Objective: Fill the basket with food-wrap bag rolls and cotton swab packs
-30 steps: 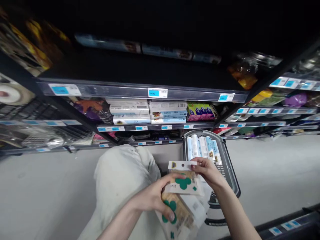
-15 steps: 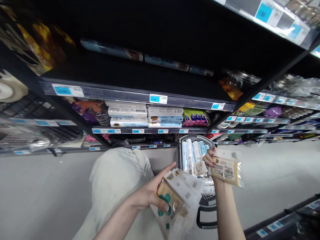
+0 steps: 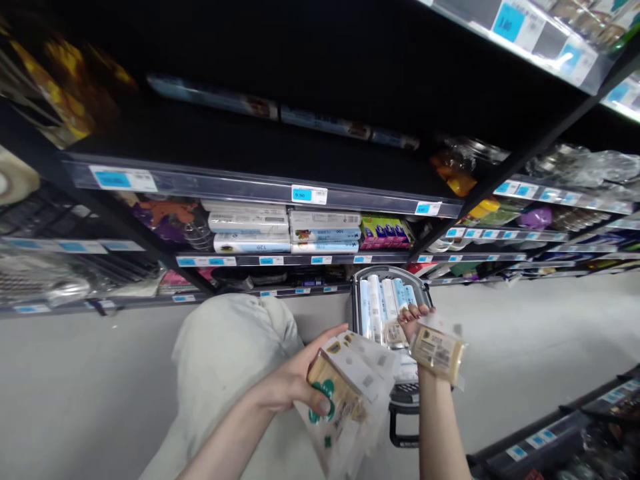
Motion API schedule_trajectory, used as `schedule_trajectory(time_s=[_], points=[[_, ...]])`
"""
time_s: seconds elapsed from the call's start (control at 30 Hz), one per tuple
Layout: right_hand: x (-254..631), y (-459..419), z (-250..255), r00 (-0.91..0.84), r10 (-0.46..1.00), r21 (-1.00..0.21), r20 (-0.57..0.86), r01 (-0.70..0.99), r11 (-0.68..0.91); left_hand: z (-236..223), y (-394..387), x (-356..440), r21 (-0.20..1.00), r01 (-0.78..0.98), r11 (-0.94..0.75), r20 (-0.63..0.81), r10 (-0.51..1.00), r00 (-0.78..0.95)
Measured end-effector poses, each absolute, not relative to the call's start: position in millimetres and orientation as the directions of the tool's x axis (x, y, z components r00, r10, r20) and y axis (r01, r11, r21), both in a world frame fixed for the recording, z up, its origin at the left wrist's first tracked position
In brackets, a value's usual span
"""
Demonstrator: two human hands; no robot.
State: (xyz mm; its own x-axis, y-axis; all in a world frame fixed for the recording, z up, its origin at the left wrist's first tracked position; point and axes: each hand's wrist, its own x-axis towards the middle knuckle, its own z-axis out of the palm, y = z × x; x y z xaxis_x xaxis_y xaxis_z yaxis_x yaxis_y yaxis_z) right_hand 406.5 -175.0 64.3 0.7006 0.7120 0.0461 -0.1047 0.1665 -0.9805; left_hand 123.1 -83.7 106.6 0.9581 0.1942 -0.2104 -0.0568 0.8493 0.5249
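Several flat clear packets (image 3: 345, 393) with tan contents and green print are fanned out in my left hand (image 3: 295, 387), its thumb pressed across the front one. My right hand (image 3: 414, 318) grips one similar packet (image 3: 438, 349) by its upper part, and a barcode label faces me. What lies inside the packets I cannot make out for certain. Between and beyond my hands stands a grey shopping basket (image 3: 356, 303). White and blue rolls (image 3: 376, 307) lie in it, with another small packet (image 3: 395, 333) on top of them.
In front runs a dark shelf unit with a price-tag rail (image 3: 225, 190). More wrapped rolls (image 3: 250, 230) and pink-and-green boxes (image 3: 383, 231) sit on a lower shelf. My bent knee (image 3: 225, 353) is left of the basket. Another shelf edge (image 3: 530, 443) crosses the lower right.
My right hand has shifted slightly left, and its packet has tilted downward to the right. The left hand still holds its packets. The whole view has moved a little.
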Motion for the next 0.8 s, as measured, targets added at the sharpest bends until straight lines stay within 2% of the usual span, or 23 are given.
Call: schedule_trajectory(time_s=[0.17, 0.23, 0.37, 0.6, 0.7, 0.8], points=[[432, -212, 50, 0.689, 0.72, -0.978, 0.086, 0.196, -0.071, 107, -84, 123, 0.524, -0.054, 0.85, -0.211, 0.191, 0.959], [445, -226, 46, 0.669, 0.737, -0.914, 0.093, 0.352, -0.204, 107, -84, 123, 0.527, -0.054, 0.848, -0.208, 0.191, 0.959], [470, -241, 32, 0.613, 0.789, -0.701, 0.029, 0.576, -0.422, 107, -84, 123, 0.523, -0.045, 0.851, -0.221, 0.186, 0.958], [492, -253, -13, 0.606, 0.778, -0.341, -0.168, 0.705, -0.622, 109, -84, 124, 0.526, -0.046, 0.849, -0.23, 0.194, 0.954], [496, -254, -36, 0.629, 0.752, -0.206, -0.196, 0.724, -0.659, 109, -84, 124, 0.527, -0.042, 0.849, -0.237, 0.195, 0.952], [499, -252, -56, 0.639, 0.743, -0.129, -0.196, 0.735, -0.666, 111, -83, 125, 0.523, -0.04, 0.852, -0.275, 0.213, 0.938]])
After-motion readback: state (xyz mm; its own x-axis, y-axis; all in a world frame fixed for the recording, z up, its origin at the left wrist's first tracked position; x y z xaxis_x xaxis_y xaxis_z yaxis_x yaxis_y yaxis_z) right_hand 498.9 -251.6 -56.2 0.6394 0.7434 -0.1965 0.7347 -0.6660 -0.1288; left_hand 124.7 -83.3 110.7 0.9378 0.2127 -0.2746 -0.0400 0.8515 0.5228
